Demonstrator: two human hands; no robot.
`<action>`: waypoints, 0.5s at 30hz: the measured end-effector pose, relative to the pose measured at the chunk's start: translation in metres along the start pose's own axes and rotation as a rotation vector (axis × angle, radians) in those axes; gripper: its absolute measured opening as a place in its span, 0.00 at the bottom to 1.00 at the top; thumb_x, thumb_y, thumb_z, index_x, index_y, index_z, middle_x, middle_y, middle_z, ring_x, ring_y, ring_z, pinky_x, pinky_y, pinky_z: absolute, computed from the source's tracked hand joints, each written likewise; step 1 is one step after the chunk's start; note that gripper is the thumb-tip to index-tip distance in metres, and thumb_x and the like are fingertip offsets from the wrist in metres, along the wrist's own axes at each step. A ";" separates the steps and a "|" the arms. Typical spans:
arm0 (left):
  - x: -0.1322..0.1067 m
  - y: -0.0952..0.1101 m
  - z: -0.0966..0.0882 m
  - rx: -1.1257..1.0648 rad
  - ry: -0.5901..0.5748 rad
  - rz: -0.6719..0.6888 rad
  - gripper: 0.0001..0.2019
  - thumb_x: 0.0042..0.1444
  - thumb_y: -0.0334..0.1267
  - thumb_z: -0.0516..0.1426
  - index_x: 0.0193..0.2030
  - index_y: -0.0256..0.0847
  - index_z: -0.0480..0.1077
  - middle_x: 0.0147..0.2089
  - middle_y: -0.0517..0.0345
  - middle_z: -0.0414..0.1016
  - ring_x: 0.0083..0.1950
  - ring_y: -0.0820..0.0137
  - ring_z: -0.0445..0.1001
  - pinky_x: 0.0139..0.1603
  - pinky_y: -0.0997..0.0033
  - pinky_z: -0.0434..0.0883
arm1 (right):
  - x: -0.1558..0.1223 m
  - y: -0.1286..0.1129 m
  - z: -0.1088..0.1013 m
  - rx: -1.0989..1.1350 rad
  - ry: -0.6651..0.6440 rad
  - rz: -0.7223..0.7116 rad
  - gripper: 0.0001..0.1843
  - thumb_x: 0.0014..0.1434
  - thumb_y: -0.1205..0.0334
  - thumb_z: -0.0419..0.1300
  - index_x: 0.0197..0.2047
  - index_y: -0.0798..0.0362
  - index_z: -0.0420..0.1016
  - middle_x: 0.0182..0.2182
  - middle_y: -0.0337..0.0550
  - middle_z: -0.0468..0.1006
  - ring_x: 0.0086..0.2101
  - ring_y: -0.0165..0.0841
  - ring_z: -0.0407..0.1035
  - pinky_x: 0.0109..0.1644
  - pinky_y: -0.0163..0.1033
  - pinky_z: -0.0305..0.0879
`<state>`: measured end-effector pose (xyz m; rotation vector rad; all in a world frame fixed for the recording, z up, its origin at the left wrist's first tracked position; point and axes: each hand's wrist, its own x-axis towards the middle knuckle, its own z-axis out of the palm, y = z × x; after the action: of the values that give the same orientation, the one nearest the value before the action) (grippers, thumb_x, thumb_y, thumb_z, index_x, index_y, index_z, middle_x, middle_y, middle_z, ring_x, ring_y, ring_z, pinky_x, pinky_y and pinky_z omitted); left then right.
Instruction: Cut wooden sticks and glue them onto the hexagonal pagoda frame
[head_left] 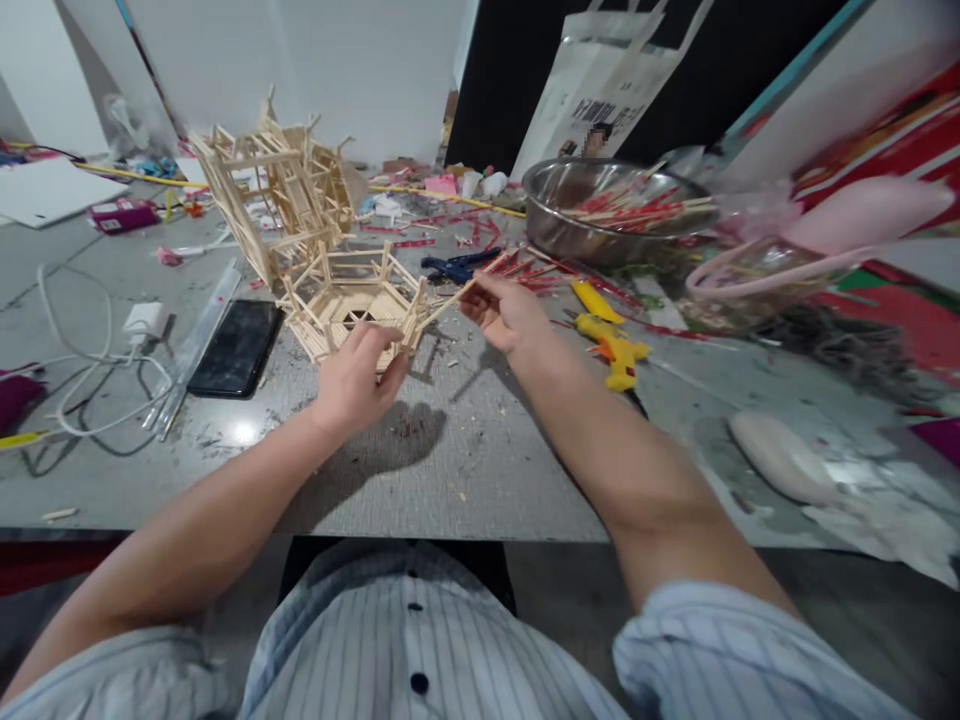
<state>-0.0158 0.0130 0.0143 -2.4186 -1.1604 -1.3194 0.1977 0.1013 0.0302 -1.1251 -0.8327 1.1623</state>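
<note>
My left hand [360, 375] grips the near right edge of a low, many-sided model made of wooden sticks [322, 335]. Thumb and fingers close around its rim. The model has a flat floor and short upright posts. My right hand [504, 312] pinches a thin wooden stick [448, 302], held at a slant with its lower end at the model's right side. Whether that end touches the model, I cannot tell. Behind stands a taller stick frame [277, 185]. Blue-handled pliers [459, 266] lie just beyond my right hand.
A yellow glue gun [615, 350] lies right of my right forearm. At the back right, a steel bowl [547, 215] holds red-and-wood sticks. A black phone [235, 350], a white charger [146, 322] and its cable are on the left. A white bag [585, 85] stands behind the bowl.
</note>
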 end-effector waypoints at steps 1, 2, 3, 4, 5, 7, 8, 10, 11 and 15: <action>0.001 -0.003 0.001 -0.013 -0.002 -0.050 0.08 0.60 0.36 0.53 0.45 0.38 0.66 0.39 0.54 0.73 0.27 0.76 0.68 0.26 0.76 0.62 | -0.002 0.000 0.003 0.050 0.003 0.057 0.16 0.61 0.69 0.55 0.21 0.50 0.69 0.20 0.36 0.74 0.22 0.24 0.70 0.31 0.32 0.73; 0.002 -0.007 0.003 -0.029 -0.013 -0.096 0.09 0.60 0.36 0.54 0.46 0.38 0.66 0.39 0.54 0.73 0.26 0.76 0.66 0.27 0.75 0.63 | -0.005 0.000 0.006 0.112 0.012 0.122 0.17 0.62 0.70 0.55 0.21 0.51 0.69 0.19 0.35 0.73 0.21 0.23 0.69 0.30 0.29 0.72; 0.003 -0.010 0.005 -0.048 -0.030 -0.139 0.10 0.59 0.36 0.55 0.47 0.37 0.66 0.40 0.53 0.73 0.26 0.77 0.65 0.28 0.74 0.63 | -0.007 -0.001 0.007 0.164 0.022 0.180 0.17 0.62 0.70 0.54 0.21 0.53 0.68 0.18 0.35 0.73 0.20 0.22 0.69 0.28 0.28 0.71; 0.005 -0.012 0.007 -0.070 -0.050 -0.180 0.11 0.58 0.35 0.55 0.48 0.37 0.66 0.41 0.53 0.73 0.25 0.78 0.64 0.29 0.74 0.64 | -0.008 -0.002 0.009 0.187 0.027 0.206 0.18 0.63 0.71 0.53 0.22 0.54 0.68 0.17 0.35 0.72 0.20 0.21 0.68 0.27 0.26 0.70; 0.006 -0.014 0.010 -0.096 -0.070 -0.220 0.12 0.57 0.35 0.56 0.48 0.37 0.67 0.42 0.53 0.73 0.24 0.79 0.63 0.29 0.73 0.64 | -0.010 -0.003 0.010 0.197 0.029 0.218 0.18 0.63 0.72 0.53 0.22 0.54 0.67 0.17 0.34 0.72 0.19 0.21 0.68 0.26 0.25 0.70; 0.010 -0.016 0.014 -0.149 -0.099 -0.294 0.13 0.57 0.35 0.57 0.48 0.36 0.68 0.44 0.51 0.73 0.23 0.81 0.61 0.30 0.73 0.65 | -0.010 -0.007 0.011 0.197 0.024 0.222 0.18 0.64 0.72 0.52 0.22 0.55 0.67 0.16 0.34 0.72 0.19 0.21 0.68 0.25 0.25 0.69; 0.012 -0.016 0.015 -0.172 -0.109 -0.327 0.13 0.56 0.34 0.58 0.48 0.35 0.68 0.45 0.51 0.73 0.22 0.81 0.61 0.30 0.73 0.65 | -0.009 -0.009 0.012 0.192 0.018 0.218 0.19 0.65 0.71 0.52 0.22 0.55 0.67 0.16 0.34 0.72 0.18 0.21 0.68 0.25 0.25 0.69; 0.016 -0.016 0.018 -0.208 -0.123 -0.377 0.12 0.56 0.34 0.59 0.47 0.35 0.70 0.45 0.51 0.73 0.22 0.81 0.62 0.31 0.73 0.66 | -0.005 -0.013 0.013 0.187 -0.004 0.197 0.19 0.65 0.71 0.51 0.22 0.55 0.67 0.16 0.35 0.72 0.18 0.22 0.68 0.24 0.26 0.69; 0.018 -0.015 0.019 -0.222 -0.129 -0.394 0.12 0.56 0.34 0.59 0.46 0.35 0.71 0.45 0.51 0.74 0.22 0.81 0.62 0.31 0.73 0.66 | -0.002 -0.014 0.014 0.188 -0.013 0.183 0.19 0.65 0.71 0.51 0.22 0.56 0.67 0.16 0.35 0.72 0.18 0.22 0.68 0.23 0.26 0.69; 0.024 -0.015 0.021 -0.251 -0.143 -0.441 0.08 0.54 0.31 0.60 0.42 0.37 0.73 0.41 0.56 0.75 0.23 0.81 0.62 0.31 0.73 0.65 | 0.008 -0.014 0.016 0.207 -0.039 0.123 0.17 0.63 0.72 0.52 0.22 0.55 0.67 0.16 0.35 0.72 0.19 0.23 0.68 0.24 0.27 0.69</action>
<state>-0.0050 0.0459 0.0172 -2.5595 -1.7418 -1.5062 0.1879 0.1124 0.0475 -0.9959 -0.6634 1.3443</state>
